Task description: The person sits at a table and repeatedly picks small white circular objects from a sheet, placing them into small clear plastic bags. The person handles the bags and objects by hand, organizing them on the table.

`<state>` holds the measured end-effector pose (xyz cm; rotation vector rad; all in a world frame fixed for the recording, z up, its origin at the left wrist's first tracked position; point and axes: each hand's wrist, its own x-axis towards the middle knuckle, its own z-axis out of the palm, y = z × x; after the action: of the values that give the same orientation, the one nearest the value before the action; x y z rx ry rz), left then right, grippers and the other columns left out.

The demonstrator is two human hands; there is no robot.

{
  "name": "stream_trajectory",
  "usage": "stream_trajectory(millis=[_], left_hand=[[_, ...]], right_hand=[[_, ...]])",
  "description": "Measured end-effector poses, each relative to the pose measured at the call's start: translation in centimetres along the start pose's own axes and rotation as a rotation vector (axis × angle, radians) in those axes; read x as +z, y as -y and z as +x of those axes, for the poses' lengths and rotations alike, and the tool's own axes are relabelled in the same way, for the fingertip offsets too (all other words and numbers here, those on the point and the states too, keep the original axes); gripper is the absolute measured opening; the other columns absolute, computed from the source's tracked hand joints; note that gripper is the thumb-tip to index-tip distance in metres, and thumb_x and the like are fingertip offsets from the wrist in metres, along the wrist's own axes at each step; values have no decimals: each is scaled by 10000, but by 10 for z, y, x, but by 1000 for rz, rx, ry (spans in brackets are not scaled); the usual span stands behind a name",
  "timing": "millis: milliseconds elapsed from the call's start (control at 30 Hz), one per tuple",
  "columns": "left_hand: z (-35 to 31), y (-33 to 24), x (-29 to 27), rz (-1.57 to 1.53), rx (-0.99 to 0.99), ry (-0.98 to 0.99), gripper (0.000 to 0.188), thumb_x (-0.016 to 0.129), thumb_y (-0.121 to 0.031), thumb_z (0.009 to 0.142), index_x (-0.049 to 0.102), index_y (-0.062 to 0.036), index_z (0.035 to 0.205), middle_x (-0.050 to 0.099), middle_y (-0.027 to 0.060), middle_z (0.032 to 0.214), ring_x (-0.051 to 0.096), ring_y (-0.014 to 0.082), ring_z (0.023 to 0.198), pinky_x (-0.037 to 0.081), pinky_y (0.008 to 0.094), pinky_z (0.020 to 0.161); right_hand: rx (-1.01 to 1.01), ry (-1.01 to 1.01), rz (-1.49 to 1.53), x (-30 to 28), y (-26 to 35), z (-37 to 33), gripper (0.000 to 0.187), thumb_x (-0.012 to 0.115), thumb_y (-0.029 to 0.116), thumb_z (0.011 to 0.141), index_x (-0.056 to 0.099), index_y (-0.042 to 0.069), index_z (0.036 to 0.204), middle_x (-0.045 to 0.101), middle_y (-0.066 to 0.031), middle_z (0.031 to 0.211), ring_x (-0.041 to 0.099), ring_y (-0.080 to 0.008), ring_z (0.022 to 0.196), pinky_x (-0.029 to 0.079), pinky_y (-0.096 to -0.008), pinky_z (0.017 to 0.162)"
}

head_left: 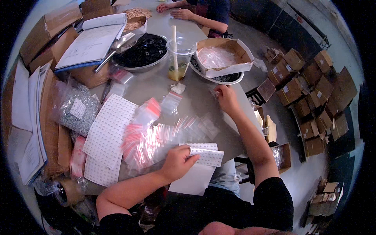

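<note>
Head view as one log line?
Left hand: holds white printed paper sheet; right hand: near round silver metal bowl; right grip: unclear

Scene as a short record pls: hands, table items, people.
left_hand: left hand holds a folded label sheet
right_hand: right hand above table, near right metal bowl; grip contents unclear
table_center: overlapping clear zip bags, red-edged
table_left: loose label sheets
far_side: lidded clear cup with straw; bowl of black parts
people: co-worker's hands across table
</note>
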<state>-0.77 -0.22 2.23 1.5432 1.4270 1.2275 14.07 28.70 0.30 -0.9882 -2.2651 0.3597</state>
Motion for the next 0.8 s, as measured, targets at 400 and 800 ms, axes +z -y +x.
stream_trajectory(millis=[400, 800], left_hand=[[-3, 5, 2, -6, 37, -4, 135, 666, -111, 835, 678, -5, 917, 627, 159, 821, 620, 339, 751, 488, 394, 668], [-3, 8, 7, -54, 75, -50, 167, 699, -130, 799, 626, 21, 797, 619, 171, 795, 612, 357, 732, 490, 410, 656]], right_hand=[[330, 158, -29, -39, 11, -21, 365, 763, 135, 735, 536, 42, 1005, 621, -153, 930, 604, -350, 833, 495, -406, 739], [283, 419, 41, -48, 57, -54, 214, 684, 91, 799, 557, 21, 957, 599, -153, 924, 600, -326, 850, 489, -386, 758]])
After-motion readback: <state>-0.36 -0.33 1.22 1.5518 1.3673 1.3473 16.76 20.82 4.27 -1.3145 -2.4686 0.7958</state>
